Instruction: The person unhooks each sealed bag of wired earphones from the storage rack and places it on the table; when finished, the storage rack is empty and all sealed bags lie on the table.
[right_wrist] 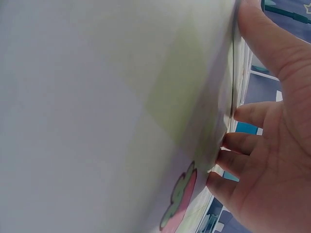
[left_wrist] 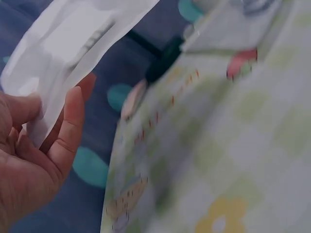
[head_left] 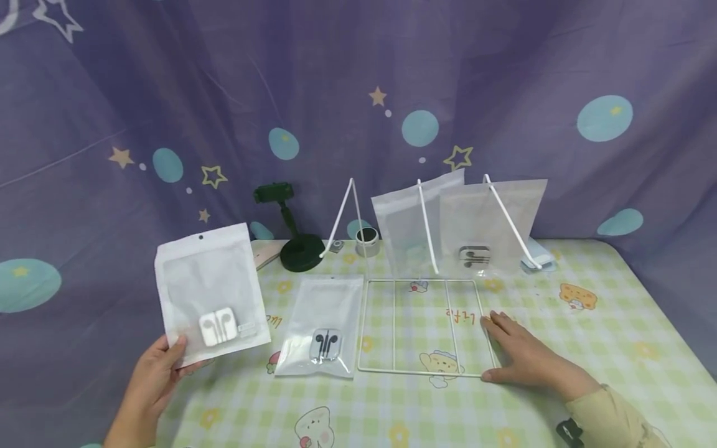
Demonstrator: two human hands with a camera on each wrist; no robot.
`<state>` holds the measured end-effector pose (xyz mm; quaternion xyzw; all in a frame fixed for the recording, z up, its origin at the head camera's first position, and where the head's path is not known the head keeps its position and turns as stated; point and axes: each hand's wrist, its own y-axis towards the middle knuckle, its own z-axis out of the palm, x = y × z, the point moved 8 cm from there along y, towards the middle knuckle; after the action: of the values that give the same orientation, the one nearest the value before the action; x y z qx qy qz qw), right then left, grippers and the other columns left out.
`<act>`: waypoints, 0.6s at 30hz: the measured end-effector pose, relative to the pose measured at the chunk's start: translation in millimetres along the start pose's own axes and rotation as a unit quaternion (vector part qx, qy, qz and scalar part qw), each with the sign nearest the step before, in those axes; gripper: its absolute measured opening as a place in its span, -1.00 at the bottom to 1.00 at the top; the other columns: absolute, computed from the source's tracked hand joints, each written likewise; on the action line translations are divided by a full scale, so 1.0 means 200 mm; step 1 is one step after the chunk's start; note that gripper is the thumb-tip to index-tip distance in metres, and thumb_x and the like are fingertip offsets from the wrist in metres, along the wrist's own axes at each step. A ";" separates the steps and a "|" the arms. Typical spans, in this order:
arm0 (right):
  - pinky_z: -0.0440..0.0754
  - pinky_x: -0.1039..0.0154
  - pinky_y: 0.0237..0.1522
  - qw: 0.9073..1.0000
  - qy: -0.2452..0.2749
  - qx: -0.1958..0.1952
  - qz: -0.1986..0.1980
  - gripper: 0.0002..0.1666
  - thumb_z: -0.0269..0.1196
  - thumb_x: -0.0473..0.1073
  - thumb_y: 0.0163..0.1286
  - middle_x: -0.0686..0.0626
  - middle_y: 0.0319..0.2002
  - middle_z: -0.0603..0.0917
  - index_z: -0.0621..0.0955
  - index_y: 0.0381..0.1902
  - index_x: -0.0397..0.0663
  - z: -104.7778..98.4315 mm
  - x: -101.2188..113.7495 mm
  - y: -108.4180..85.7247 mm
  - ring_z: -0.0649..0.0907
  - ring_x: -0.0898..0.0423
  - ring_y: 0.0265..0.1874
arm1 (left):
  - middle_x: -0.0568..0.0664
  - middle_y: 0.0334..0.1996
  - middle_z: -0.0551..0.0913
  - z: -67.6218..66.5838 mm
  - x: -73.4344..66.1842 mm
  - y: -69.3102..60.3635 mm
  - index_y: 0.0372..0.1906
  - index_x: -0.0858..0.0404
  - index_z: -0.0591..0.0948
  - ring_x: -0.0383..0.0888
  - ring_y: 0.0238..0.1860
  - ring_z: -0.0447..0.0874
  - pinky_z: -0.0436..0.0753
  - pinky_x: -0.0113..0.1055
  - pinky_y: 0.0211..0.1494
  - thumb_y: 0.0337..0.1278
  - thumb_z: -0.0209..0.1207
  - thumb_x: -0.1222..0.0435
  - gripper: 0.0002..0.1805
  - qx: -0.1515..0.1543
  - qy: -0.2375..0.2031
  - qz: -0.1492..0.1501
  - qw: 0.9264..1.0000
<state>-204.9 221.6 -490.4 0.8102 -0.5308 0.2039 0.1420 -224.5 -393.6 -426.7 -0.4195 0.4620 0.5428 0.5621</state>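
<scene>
My left hand [head_left: 152, 379] pinches the lower left edge of a white pouch [head_left: 213, 280] with white earphones in a case, held up off the table; the left wrist view shows the thumb on the pouch [left_wrist: 73, 43] and fingers behind it. My right hand [head_left: 523, 354] lies on the table with fingers spread, its fingertips at the right side of a white wire rack [head_left: 421, 373]. In the right wrist view this hand [right_wrist: 272, 145] has its fingers apart. Between pouch and rack lies a clear-fronted pouch [head_left: 330, 305] with dark earphones.
Two pouches, a pale one [head_left: 400, 218] and one with earphones [head_left: 493, 211], stand upright at the rack's back among white prongs. Behind are a dark green phone stand [head_left: 301, 252], a small round container [head_left: 367, 242] and a light blue packet [head_left: 539, 256]. A patterned curtain hangs behind.
</scene>
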 end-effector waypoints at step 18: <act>0.22 -0.38 0.25 1.000 0.004 -0.003 -0.003 0.31 0.38 0.43 -0.03 -0.47 0.40 0.15 0.24 0.43 -0.34 0.00 0.00 0.00 0.13 -0.47 0.37 | -0.06 -0.28 0.62 -0.23 0.21 0.12 0.43 0.60 -0.03 -0.12 -0.31 0.71 0.73 -0.19 -0.20 0.49 -0.04 0.24 -0.29 -0.024 0.293 -0.195 0.936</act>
<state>-204.7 221.7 -490.5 0.8107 -0.5283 0.2051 0.1469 -252.9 -426.9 -476.6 -0.6548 0.5025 0.2867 0.4864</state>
